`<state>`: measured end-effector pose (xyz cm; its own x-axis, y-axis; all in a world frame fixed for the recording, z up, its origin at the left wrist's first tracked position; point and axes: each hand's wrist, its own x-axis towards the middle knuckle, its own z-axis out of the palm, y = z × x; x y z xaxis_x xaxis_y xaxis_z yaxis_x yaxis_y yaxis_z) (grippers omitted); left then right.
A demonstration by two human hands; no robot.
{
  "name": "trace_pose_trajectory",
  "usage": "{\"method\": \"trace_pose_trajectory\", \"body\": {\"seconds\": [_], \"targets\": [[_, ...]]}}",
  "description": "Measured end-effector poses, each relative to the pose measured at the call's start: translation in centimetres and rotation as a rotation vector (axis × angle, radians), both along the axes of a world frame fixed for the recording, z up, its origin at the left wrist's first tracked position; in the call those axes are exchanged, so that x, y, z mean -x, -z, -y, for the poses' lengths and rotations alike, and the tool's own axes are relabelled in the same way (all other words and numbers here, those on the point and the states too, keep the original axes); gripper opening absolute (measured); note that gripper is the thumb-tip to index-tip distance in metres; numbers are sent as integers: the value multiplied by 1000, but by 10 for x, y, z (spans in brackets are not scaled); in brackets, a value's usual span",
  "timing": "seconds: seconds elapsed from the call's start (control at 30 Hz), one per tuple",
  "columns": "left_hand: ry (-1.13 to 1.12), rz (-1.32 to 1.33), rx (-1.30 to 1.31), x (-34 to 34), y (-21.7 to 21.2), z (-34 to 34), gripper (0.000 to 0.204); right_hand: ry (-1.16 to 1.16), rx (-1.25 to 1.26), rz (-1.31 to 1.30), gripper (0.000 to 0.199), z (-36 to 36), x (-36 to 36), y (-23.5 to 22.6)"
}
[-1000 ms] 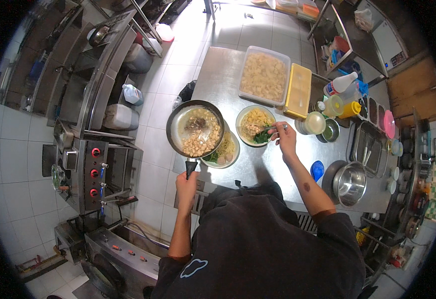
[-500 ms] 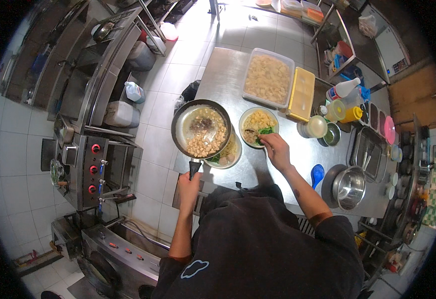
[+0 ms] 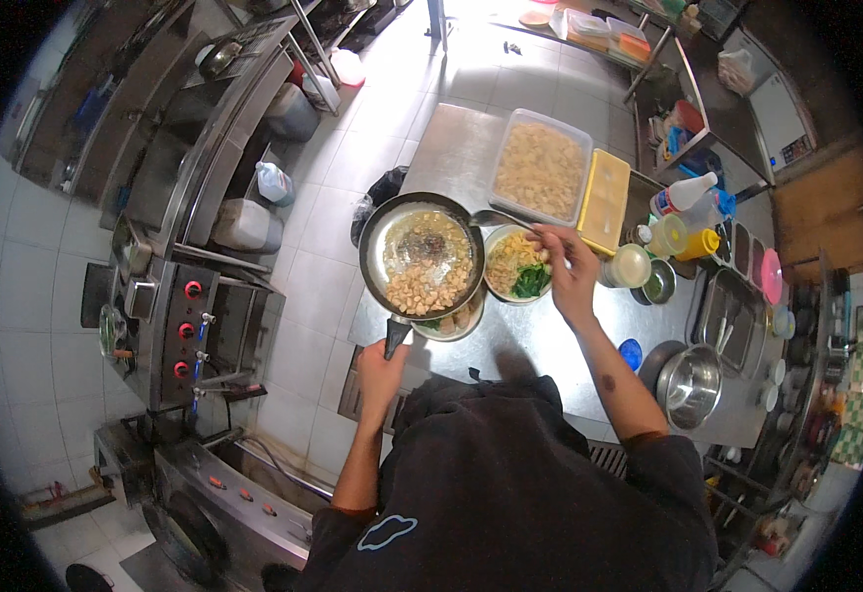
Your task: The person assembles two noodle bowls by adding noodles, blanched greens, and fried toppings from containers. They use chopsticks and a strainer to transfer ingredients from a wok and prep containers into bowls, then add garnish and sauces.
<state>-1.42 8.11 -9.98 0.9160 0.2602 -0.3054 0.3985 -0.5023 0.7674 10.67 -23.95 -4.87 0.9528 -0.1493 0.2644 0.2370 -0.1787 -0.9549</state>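
Since 0.5 s ago, the right hand (image 3: 570, 271) has lifted off the bowl (image 3: 517, 264) and now grips a spoon (image 3: 499, 218), whose head reaches toward the pan (image 3: 422, 255). Left hand (image 3: 384, 363) is clamped on the pan's handle, holding the pan (pale chunks piled at its near side) above a plate (image 3: 453, 323), just left of the bowl. Beyond the right hand sit a tub (image 3: 540, 168) and a yellow lid (image 3: 605, 198); right of it, 1 steel basin (image 3: 689, 385).
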Motion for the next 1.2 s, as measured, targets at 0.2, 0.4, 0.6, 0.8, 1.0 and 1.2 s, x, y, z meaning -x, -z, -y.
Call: {"method": "trace_pose_trajectory", "body": {"seconds": [0.2, 0.4, 0.6, 0.8, 1.0, 1.2], "targets": [[88, -1, -85, -9, -17, 11, 31, -318, 756, 373, 17, -11, -41, -48], [112, -108, -97, -9, -18, 14, 35, -316, 605, -8, 24, -9, -31, -29], [89, -124, -152, -12, -15, 25, 38, -226, -128, -425, 35, -24, -1, 45], [93, -156, -158, -14, -21, 27, 38, -119, -273, -478, 35, -33, 10, 49], [72, -94, -110, -14, -18, 30, 37, -73, -336, -508, 34, -24, 3, 42], [5, -79, -34, -11, -1, 25, 38, -28, -368, -531, 34, -7, 1, 33]]}}
